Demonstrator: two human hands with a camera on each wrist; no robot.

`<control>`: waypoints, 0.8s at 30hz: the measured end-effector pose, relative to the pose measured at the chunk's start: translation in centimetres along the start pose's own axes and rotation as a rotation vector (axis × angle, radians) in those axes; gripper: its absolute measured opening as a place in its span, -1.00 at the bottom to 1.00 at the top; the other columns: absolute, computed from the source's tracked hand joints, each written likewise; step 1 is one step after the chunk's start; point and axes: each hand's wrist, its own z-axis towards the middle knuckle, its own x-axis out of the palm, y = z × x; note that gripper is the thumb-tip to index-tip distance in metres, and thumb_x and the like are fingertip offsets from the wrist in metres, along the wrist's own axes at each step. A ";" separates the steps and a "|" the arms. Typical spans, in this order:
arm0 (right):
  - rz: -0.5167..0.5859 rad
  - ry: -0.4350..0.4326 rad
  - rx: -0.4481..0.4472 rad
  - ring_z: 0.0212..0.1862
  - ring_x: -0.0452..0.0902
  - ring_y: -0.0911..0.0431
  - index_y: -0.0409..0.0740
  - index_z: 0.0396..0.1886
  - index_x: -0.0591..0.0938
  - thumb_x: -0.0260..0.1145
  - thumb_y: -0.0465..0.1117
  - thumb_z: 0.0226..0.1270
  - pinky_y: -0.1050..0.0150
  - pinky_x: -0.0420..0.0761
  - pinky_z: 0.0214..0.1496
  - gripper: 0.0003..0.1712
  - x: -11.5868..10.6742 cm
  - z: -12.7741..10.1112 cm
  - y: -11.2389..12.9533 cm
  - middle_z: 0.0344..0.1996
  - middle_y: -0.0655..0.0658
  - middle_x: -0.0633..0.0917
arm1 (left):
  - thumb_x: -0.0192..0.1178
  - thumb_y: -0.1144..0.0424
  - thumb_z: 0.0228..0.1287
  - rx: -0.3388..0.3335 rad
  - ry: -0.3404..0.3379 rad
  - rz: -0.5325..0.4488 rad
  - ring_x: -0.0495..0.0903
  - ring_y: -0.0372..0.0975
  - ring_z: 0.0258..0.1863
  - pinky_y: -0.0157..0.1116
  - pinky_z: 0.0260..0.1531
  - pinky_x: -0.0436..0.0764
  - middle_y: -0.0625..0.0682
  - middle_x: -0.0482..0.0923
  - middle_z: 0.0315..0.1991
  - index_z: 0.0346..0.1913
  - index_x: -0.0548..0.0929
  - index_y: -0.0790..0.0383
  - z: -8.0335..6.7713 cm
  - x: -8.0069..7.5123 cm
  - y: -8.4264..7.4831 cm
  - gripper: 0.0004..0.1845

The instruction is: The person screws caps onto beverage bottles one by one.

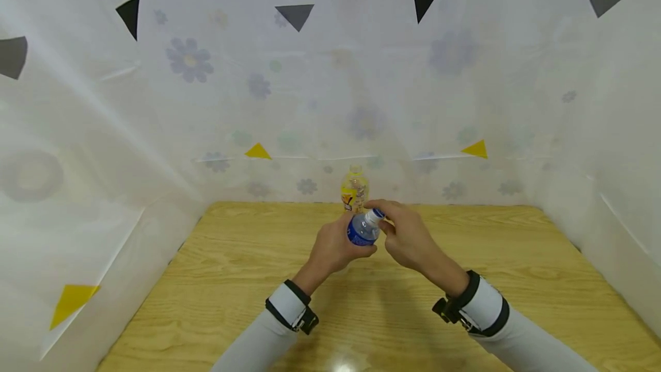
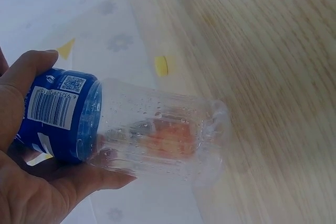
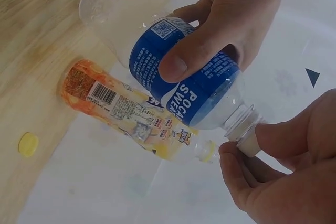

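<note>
Blue-labelled bottle [image 1: 363, 231] of clear, ribbed plastic between 2 hands [image 1: 335, 244] [image 1: 410, 238]

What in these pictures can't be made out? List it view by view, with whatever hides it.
- Head: the foot of the yellow-labelled bottle, behind the left hand.
- Left wrist: the neck of the blue-labelled bottle, hidden by the hand or cut off at the left edge.
- Right wrist: whether the white cap is tight or loose; the right hand covers much of it.
- Right wrist: the blue label's finest print, too small and blurred.
</note>
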 end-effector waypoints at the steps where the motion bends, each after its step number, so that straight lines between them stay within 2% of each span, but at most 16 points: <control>1: 0.007 -0.006 -0.001 0.01 0.67 -0.15 -0.13 0.27 0.59 0.12 -0.54 0.38 0.02 0.63 -0.13 -0.47 0.0 0.0 0.0 0.18 -0.30 0.65 | 0.55 -0.06 0.03 0.001 0.002 0.002 0.72 -0.12 -0.16 -0.21 -0.25 0.66 0.08 0.71 -0.08 0.28 0.52 0.15 0.0 0.0 0.0 -0.24; 2: 0.006 -0.015 -0.006 0.10 0.65 -0.16 -0.14 0.26 0.60 0.12 -0.55 0.37 0.01 0.64 -0.07 -0.48 0.1 0.0 -0.1 0.17 -0.30 0.66 | 0.55 -0.07 0.04 0.001 0.004 0.003 0.72 -0.13 -0.17 -0.21 -0.26 0.65 0.07 0.71 -0.09 0.26 0.53 0.15 0.0 0.0 0.1 -0.25; 9: 0.015 -0.023 0.012 0.08 0.65 -0.16 -0.15 0.24 0.61 0.12 -0.55 0.37 0.01 0.64 -0.09 -0.49 0.3 -0.1 0.0 0.13 -0.30 0.67 | 0.54 -0.07 0.04 -0.012 0.020 -0.005 0.71 -0.15 -0.18 -0.23 -0.27 0.65 0.04 0.71 -0.10 0.20 0.55 0.15 -0.1 0.0 0.2 -0.30; 14: 0.007 -0.037 0.009 0.06 0.65 -0.16 -0.16 0.24 0.61 0.14 -0.54 0.38 -0.01 0.67 -0.08 -0.51 0.6 0.0 0.0 0.08 -0.31 0.67 | 0.54 -0.07 0.04 -0.009 0.011 0.002 0.71 -0.14 -0.17 -0.22 -0.25 0.66 0.06 0.71 -0.09 0.25 0.53 0.16 0.0 -0.1 0.1 -0.26; 18: 0.004 -0.049 0.020 -0.06 0.66 -0.11 -0.17 0.23 0.61 0.18 -0.48 0.41 0.05 0.67 -0.15 -0.56 0.7 0.0 0.1 -0.02 -0.30 0.67 | 0.54 -0.07 0.04 -0.007 0.010 0.000 0.71 -0.14 -0.16 -0.22 -0.25 0.66 0.07 0.71 -0.07 0.29 0.52 0.16 0.0 -0.1 0.2 -0.23; 21: -0.003 -0.066 0.034 -0.22 0.60 -0.01 -0.21 0.19 0.62 0.24 -0.42 0.42 0.13 0.61 -0.27 -0.63 0.8 0.0 0.1 -0.15 -0.26 0.66 | 0.55 -0.07 0.02 -0.003 0.009 0.002 0.71 -0.15 -0.16 -0.22 -0.25 0.65 0.07 0.71 -0.07 0.27 0.53 0.17 0.0 0.0 0.2 -0.23; 24: -0.015 -0.085 0.041 -0.28 0.56 0.04 -0.26 0.12 0.63 0.31 -0.36 0.40 0.16 0.56 -0.31 -0.68 0.8 0.0 0.0 -0.26 -0.20 0.64 | 0.55 -0.07 0.02 0.001 0.009 0.007 0.71 -0.15 -0.15 -0.22 -0.25 0.66 0.07 0.71 -0.07 0.26 0.53 0.16 0.0 0.0 0.2 -0.24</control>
